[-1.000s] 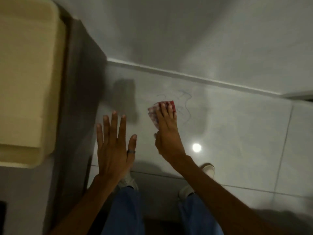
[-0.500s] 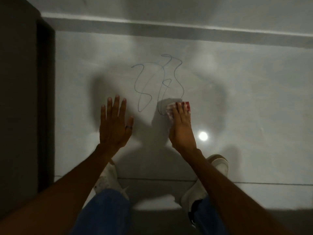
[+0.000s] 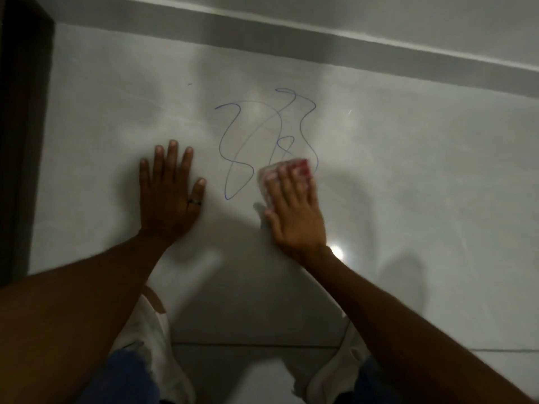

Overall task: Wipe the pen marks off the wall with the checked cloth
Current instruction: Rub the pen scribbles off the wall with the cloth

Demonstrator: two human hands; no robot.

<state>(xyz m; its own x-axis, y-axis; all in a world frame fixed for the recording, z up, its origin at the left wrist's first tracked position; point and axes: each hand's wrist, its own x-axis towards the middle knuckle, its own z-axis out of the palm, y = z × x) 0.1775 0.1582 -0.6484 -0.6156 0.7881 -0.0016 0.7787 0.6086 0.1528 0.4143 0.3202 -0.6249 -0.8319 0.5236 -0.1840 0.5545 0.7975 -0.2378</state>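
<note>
Blue pen marks loop across the glossy pale wall tile. My right hand presses the red and white checked cloth flat against the lower right end of the scribble; only the cloth's top and left edges show past my fingers. My left hand lies flat on the tile with its fingers spread, left of the marks, a dark ring on one finger, holding nothing.
A dark door frame runs down the left edge. A pale ledge or trim strip crosses above the tile. Below are my blue trousers and white shoes and a tile joint. A lamp glare sits by my right wrist.
The view has swung from the cream object at the left onto the tile and moved closer. My right hand has kept the cloth on the scribble's lower right part; my left hand stayed flat.
</note>
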